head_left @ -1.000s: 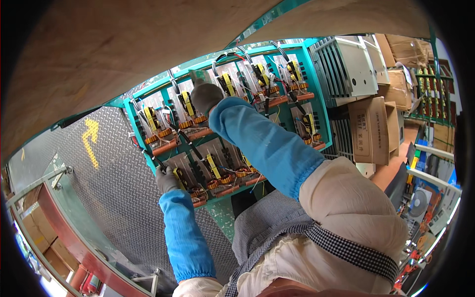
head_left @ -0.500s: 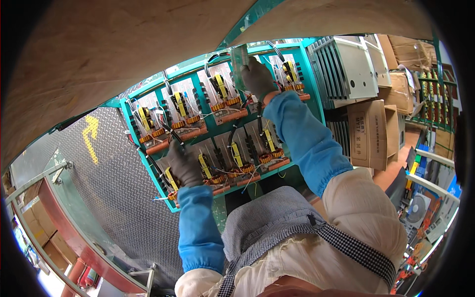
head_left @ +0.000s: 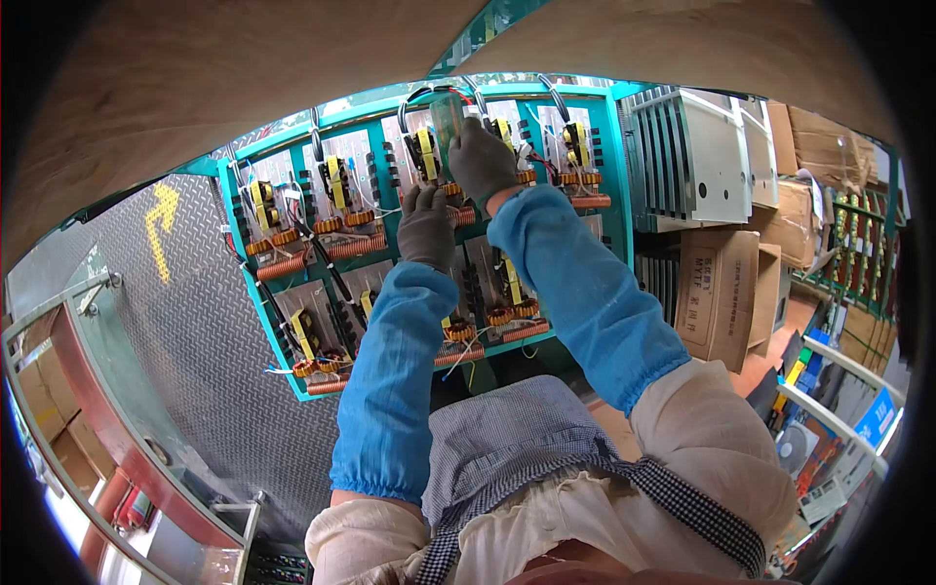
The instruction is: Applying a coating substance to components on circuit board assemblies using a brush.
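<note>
My right hand, in a grey glove, is closed around a clear, greenish see-through piece at the top middle of the rack; its exact kind I cannot make out. My left hand, gloved alike, is just below and to the left of it. Its fingers stretch up toward the copper coils of an upper-row circuit module with a yellow-wrapped transformer, and nothing shows in them. The teal metal rack carries two rows of such modules with black cables and thin wires. My forearms hide part of the lower row.
Brown sheets overhang the top. Grey finned metal housings and an opened cardboard box stand to the right. Patterned metal floor plate with a yellow arrow lies left, beside a metal-framed cart.
My left hand has moved up and right from the lower-left modules to beside the right hand. My right hand has shifted slightly left with the clear piece. The view has turned a little.
</note>
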